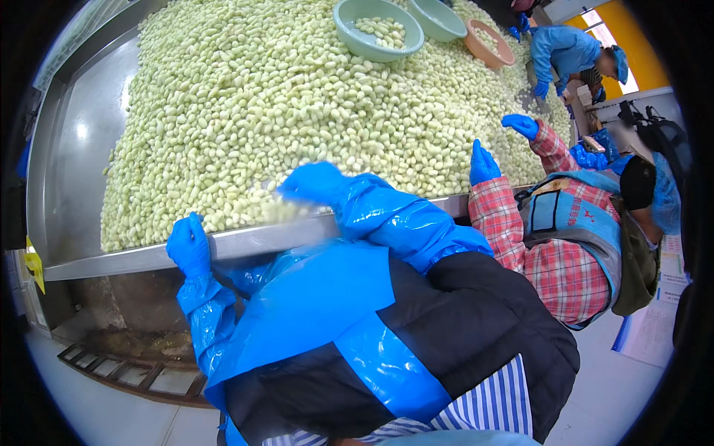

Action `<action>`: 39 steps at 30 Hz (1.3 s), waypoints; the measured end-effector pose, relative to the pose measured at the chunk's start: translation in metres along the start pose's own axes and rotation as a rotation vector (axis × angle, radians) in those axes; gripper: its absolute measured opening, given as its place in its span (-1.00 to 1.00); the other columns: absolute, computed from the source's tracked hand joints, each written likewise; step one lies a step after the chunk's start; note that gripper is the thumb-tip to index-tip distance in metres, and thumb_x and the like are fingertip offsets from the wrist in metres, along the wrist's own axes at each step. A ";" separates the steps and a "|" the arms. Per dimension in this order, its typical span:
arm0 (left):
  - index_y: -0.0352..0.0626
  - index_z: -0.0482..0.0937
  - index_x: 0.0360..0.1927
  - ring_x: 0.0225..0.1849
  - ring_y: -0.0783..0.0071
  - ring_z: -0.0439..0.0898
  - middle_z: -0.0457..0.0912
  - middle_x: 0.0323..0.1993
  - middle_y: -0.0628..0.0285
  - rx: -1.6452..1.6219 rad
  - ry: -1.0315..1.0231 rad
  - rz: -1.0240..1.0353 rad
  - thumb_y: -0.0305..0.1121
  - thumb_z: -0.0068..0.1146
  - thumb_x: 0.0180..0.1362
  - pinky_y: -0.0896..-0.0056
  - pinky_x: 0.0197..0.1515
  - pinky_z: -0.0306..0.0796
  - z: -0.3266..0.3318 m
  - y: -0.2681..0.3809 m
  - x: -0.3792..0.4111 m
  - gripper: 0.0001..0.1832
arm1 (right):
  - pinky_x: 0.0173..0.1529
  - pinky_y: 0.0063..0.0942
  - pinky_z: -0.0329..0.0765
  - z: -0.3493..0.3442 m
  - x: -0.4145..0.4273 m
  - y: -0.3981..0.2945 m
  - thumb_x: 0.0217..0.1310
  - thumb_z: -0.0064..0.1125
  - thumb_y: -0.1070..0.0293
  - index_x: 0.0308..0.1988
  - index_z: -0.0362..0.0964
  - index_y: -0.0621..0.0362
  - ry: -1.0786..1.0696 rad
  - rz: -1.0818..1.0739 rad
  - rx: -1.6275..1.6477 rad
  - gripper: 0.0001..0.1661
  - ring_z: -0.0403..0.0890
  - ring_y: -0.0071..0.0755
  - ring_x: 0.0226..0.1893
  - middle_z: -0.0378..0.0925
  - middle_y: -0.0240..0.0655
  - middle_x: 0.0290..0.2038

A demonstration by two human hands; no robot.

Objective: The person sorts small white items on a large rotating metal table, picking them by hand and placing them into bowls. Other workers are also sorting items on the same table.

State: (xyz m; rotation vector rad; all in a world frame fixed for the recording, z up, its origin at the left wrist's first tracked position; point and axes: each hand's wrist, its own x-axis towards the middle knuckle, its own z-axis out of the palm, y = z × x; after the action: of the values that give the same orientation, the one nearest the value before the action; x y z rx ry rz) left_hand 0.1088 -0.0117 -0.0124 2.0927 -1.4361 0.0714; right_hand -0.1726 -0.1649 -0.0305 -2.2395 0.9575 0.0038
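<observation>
A thick layer of small, pale green oval pieces (290, 106) covers most of a steel table (92, 120) with a raised rim; their exact kind is not clear. My left hand (189, 245), in a blue glove, is at the near rim with its fingers curled. Its palm side is hidden, so I cannot see whether it holds a piece. Over the near edge of the layer is my right hand (315, 184), also blue-gloved and blurred. Below it some pieces are blurred too. Whatever may be in its fingers is not visible.
A pale green basin (348, 42) with some pieces inside, a second green basin (440, 22) and an orange basin (493, 53) stand on the layer. Close on my right a co-worker (574, 234) reaches over the table; another person (569, 53) bends over its far end.
</observation>
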 end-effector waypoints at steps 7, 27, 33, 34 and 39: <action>-0.07 0.68 -0.48 -0.50 0.26 0.60 0.64 -0.51 0.20 0.022 -0.007 -0.022 -0.22 0.06 0.28 0.26 -0.43 0.41 0.008 -0.003 0.000 -0.71 | -0.19 -0.08 0.54 -0.004 -0.041 0.014 0.17 0.01 -0.09 -0.17 0.65 -0.19 -0.044 -0.087 -0.029 -0.60 0.65 -0.07 -0.24 0.65 -0.27 -0.22; -0.10 0.69 -0.45 -0.43 0.32 0.63 0.69 -0.45 0.21 0.014 -0.058 -0.075 -0.21 -0.01 0.34 0.31 -0.31 0.46 0.002 -0.007 0.005 -0.67 | -0.11 -0.16 0.54 -0.042 -0.125 0.197 0.02 0.22 0.07 -0.07 0.58 -0.18 0.352 0.444 -0.174 -0.59 0.62 -0.15 -0.10 0.62 -0.30 -0.11; -0.03 0.67 -0.49 -0.41 0.22 0.61 0.65 -0.47 0.20 0.276 -0.040 0.090 -0.22 -0.03 0.32 0.24 -0.36 0.43 -0.001 -0.012 0.005 -0.67 | -0.09 -0.05 0.54 -0.022 -0.091 0.207 -0.12 0.28 0.06 -0.09 0.57 -0.13 0.036 0.663 -0.346 -0.51 0.63 -0.03 -0.10 0.63 -0.21 -0.13; -0.02 0.65 -0.49 -0.42 0.19 0.60 0.63 -0.48 0.19 0.273 -0.055 0.080 -0.24 -0.03 0.31 0.21 -0.38 0.42 -0.003 -0.014 0.005 -0.69 | -0.11 -0.05 0.54 -0.028 -0.085 0.202 -0.12 0.27 0.09 -0.11 0.58 -0.12 -0.025 0.689 -0.357 -0.53 0.64 -0.02 -0.11 0.64 -0.20 -0.15; 0.02 0.51 -0.42 -0.46 0.13 0.55 0.53 -0.49 0.19 0.312 -0.017 0.180 -0.28 0.01 0.21 0.09 -0.45 0.40 0.009 -0.022 0.005 -0.88 | -0.14 -0.10 0.56 -0.033 -0.080 0.192 -0.11 0.22 0.12 -0.21 0.62 0.03 -0.031 0.679 -0.417 -0.60 0.66 -0.02 -0.16 0.65 -0.12 -0.20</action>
State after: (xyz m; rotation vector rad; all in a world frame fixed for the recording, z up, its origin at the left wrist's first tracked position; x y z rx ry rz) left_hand 0.1276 -0.0152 -0.0277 2.2038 -1.7119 0.3710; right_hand -0.3613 -0.2279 -0.0996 -2.1381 1.7815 0.5849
